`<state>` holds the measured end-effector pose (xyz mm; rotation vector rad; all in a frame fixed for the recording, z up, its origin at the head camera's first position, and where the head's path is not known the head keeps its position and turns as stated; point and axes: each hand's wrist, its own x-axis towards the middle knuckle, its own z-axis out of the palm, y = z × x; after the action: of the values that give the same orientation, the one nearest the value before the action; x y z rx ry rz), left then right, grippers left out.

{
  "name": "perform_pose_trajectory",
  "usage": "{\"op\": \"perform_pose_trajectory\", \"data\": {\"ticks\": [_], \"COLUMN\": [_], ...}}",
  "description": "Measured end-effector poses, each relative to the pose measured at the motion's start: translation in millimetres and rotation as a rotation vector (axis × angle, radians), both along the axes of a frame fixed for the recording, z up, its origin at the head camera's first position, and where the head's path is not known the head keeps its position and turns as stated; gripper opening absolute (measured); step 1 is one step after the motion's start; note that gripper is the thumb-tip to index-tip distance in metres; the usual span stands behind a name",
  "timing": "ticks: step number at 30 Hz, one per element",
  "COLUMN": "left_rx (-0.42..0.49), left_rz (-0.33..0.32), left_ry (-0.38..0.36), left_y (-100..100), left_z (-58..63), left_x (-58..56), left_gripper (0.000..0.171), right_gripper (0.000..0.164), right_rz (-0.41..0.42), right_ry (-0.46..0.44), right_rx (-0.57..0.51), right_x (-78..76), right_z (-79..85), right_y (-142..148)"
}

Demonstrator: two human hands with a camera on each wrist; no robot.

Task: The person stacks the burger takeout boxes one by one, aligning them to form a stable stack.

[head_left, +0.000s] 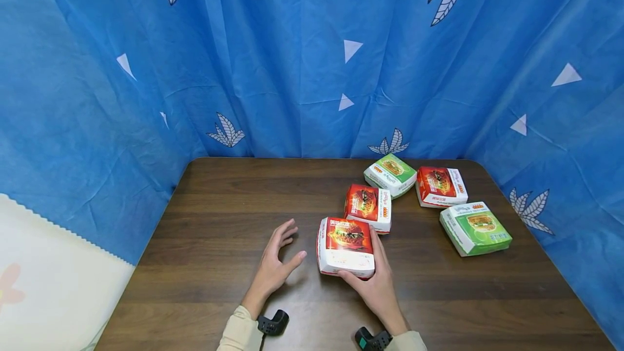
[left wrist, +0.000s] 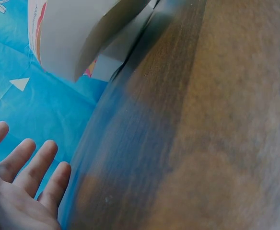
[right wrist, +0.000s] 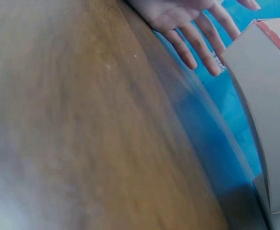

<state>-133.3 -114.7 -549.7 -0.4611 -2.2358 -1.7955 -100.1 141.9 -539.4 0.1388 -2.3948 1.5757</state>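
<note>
A red-and-white burger box (head_left: 348,248) sits at the middle of the table, a burger printed on its lid. My right hand (head_left: 374,286) grips its right side, with the thumb at the near corner and the fingers along the far right. To the left of this box, my left hand (head_left: 275,261) is held apart from it, fingers spread and holding nothing. The left wrist view has the left hand (left wrist: 29,187) low at the left and the white box side (left wrist: 77,38) above. The right wrist view has the box (right wrist: 269,105) at its right edge; the right hand is hidden there.
Just behind the held box stands another red-and-white box (head_left: 368,207). Farther right are a green-and-white box (head_left: 390,175), a red-and-white box (head_left: 441,186) and a second green-and-white box (head_left: 475,228). A blue curtain (head_left: 302,69) surrounds the dark wooden table (head_left: 209,221).
</note>
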Motion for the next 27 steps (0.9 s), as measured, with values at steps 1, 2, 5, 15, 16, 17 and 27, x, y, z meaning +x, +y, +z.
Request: {"op": "perform_pose_trajectory", "data": {"ticks": [1,2,5,15,16,17,27], "left_rx": [-0.002,-0.004,-0.014,-0.031,-0.027,-0.021,0.006], "left_rz": [0.0,0.0,0.003,0.016,0.016,0.016,-0.008], "left_ry": [-0.001,-0.002,-0.009,-0.015,-0.01,-0.003,-0.009], "left_y": [0.1,0.2,0.5,1.6,1.8,2.0,3.8], "left_z": [0.0,-0.1,0.1,-0.3,-1.2,-2.0,0.9], "left_x": [0.0,0.0,-0.1,0.2,-0.2,-0.6,0.4], "left_gripper": [0.076,0.076,0.076,0.077,0.077,0.078,0.075], "right_gripper": [0.118,0.117,0.116,0.116,0.117,0.117,0.117], "right_rz": [0.001,0.001,0.004,0.026,0.027,0.028,0.039], "right_ry": [-0.003,-0.005,-0.013,-0.036,-0.039,-0.043,-0.074], "right_rx": [-0.001,0.0,-0.005,-0.004,-0.005,-0.005,-0.017], "right_x": [-0.6,-1.1,-2.5,-6.0,-6.3,-6.5,-7.8], "right_z": [-0.6,-1.1,-2.0,-2.3,-2.2,-2.0,-3.2], "right_y": [-0.2,-0.4,-0.8,-3.5,-3.8,-4.1,-4.9]}}
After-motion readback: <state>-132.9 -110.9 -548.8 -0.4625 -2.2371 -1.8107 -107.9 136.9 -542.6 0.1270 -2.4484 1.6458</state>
